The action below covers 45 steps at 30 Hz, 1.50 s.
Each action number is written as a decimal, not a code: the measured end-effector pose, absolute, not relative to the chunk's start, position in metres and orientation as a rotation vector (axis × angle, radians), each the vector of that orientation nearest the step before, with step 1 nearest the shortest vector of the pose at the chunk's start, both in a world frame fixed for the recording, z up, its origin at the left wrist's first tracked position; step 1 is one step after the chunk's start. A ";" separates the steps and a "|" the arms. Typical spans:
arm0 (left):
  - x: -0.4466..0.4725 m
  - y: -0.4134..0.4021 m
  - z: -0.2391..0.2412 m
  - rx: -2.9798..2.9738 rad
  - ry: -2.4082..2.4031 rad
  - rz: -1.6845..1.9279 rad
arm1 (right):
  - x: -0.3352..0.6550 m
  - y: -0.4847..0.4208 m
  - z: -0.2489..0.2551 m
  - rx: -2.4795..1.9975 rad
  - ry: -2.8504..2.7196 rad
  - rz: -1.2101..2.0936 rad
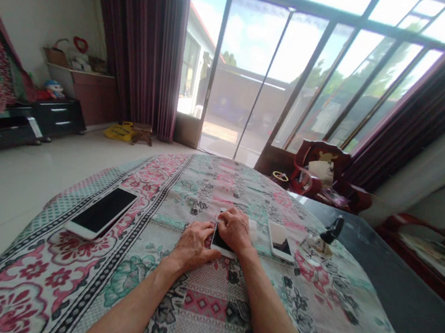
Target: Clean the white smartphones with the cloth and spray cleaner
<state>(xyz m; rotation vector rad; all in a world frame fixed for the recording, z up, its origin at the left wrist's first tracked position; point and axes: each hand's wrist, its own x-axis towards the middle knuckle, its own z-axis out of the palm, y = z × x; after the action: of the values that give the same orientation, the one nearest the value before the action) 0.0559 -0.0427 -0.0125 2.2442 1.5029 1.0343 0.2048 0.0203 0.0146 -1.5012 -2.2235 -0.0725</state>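
Note:
A white phone with a dark screen [221, 242] lies on the flowered cloth [172, 296] in front of me. My left hand [193, 245] rests against the phone's left edge with its fingers curled on it. Over the phone's top and right side lies my right hand [234, 229], fingers bent down on it. A second white phone [281, 241] lies just to the right of my right hand. A larger white tablet with a black screen [101, 212] lies far to the left on the cloth.
A small clear object with a black top [325, 240] stands right of the second phone. A dark table surface [402, 299] runs along the right. Red wooden chairs [320, 174] stand beyond, before tall windows. A black low cabinet [27, 122] stands at left on the tiled floor.

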 end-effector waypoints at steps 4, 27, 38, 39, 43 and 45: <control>0.056 -0.044 -0.010 2.241 1.504 1.035 | 0.204 0.025 0.015 -1.545 -2.217 -0.104; 0.057 -0.044 -0.010 2.240 1.508 1.031 | 0.202 0.023 0.014 -1.512 -2.227 -0.112; 0.057 -0.045 -0.004 2.219 1.493 1.041 | 0.207 0.060 0.012 -1.665 -2.205 -0.152; 0.057 -0.044 -0.005 2.207 1.489 1.040 | 0.208 0.061 0.013 -1.667 -2.219 -0.156; 0.056 -0.043 -0.006 2.176 1.471 1.032 | 0.210 0.058 0.016 -1.612 -2.329 -0.204; 0.056 -0.043 -0.005 2.176 1.460 1.029 | 0.210 0.053 0.017 -1.561 -2.384 -0.228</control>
<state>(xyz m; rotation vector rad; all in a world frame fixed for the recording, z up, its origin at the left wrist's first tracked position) 0.0556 -0.0431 -0.0053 2.1759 1.4598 1.0291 0.2101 0.0529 0.0174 -1.5613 -2.3840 -0.2285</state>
